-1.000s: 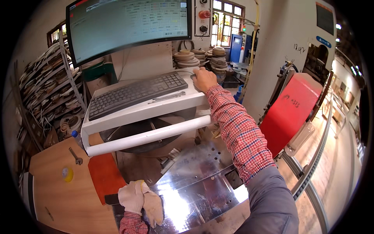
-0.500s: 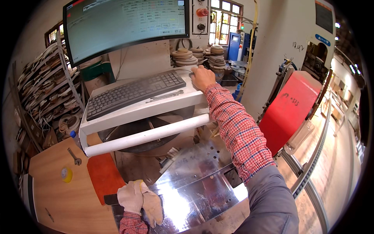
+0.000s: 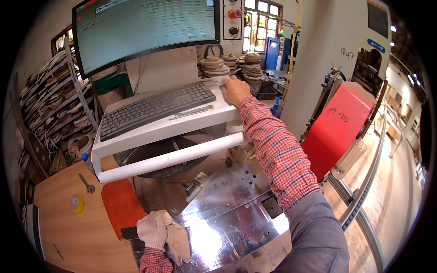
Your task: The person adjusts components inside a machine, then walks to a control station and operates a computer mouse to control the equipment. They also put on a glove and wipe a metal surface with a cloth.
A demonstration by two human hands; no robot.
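My right hand (image 3: 236,89), bare, reaches to the right end of a white shelf (image 3: 170,125). Its fingers curl down over what seems to be a computer mouse, almost wholly hidden beneath them. Left of it lies a black keyboard (image 3: 159,108), with a metal wrench (image 3: 191,112) in front. A wide monitor (image 3: 145,34) with a screen of tables hangs above. My left hand (image 3: 151,230), in a white knit glove, is closed on a loose cream work glove (image 3: 178,241) at the left edge of a shiny metal plate (image 3: 218,214).
A white bar (image 3: 173,157) runs along the shelf's front. On the wooden table (image 3: 91,227) lie an adjustable wrench (image 3: 86,183), a yellow roll (image 3: 77,204) and an orange sheet (image 3: 120,202). A red machine guard (image 3: 339,127) stands to the right. A control box (image 3: 233,20) with a red knob adjoins the monitor.
The view has shifted very slightly. Both hands stay where they were.
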